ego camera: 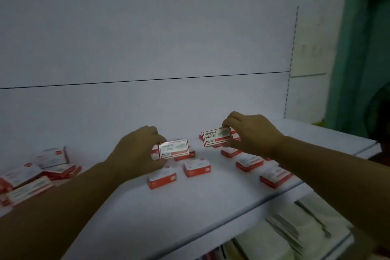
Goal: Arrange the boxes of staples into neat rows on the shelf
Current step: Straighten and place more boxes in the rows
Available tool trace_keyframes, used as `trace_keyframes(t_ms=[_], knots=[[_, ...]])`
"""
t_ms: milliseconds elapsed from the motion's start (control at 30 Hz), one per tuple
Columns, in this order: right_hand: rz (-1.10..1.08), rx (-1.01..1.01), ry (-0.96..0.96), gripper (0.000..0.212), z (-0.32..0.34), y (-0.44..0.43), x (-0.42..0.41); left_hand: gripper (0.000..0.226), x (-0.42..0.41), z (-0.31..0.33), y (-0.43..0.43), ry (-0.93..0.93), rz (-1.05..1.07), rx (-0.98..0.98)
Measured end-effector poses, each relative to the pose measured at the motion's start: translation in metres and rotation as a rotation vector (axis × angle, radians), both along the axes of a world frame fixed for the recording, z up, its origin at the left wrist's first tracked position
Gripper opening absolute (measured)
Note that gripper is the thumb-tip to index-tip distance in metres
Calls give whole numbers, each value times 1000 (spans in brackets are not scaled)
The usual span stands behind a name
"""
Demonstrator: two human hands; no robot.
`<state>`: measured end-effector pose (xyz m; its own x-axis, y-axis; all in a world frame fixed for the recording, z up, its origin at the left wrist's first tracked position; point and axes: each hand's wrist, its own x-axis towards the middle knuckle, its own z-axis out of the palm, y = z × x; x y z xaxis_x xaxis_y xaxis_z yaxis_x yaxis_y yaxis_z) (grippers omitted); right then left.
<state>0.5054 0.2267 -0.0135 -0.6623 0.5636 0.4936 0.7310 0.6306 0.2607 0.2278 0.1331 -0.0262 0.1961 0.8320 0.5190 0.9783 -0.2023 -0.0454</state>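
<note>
Small red-and-white staple boxes lie on a white shelf. My left hand holds one box tilted up with its printed face toward me, just above the shelf near the middle. My right hand pinches a second box the same way, a little farther back and to the right. Under and between the hands several boxes lie flat, among them one by my left wrist, one at the centre and one under my right hand.
A loose heap of staple boxes sits at the shelf's left end. Another box lies close to the front right edge. The white back panel rises behind. Below the shelf at the right lie stacks of paper goods.
</note>
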Motion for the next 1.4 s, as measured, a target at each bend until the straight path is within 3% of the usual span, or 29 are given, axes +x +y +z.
trace_keyframes(t_ms=[133, 367, 833, 1067, 1400], knots=[[-35, 11, 144, 53, -6, 14, 79, 46, 75, 5, 30, -68, -30, 51], [-92, -6, 180, 50, -11, 65, 159, 51, 140, 5, 94, -55, -67, 50], [-286, -83, 100, 50, -26, 212, 181, 44, 173, -5, 281, -81, -62, -134], [-240, -143, 161, 50, -50, 275, 193, 40, 198, -18, 325, -41, -36, -236], [14, -362, 194, 49, -75, 371, 192, 40, 231, -36, 363, -26, 139, -316]])
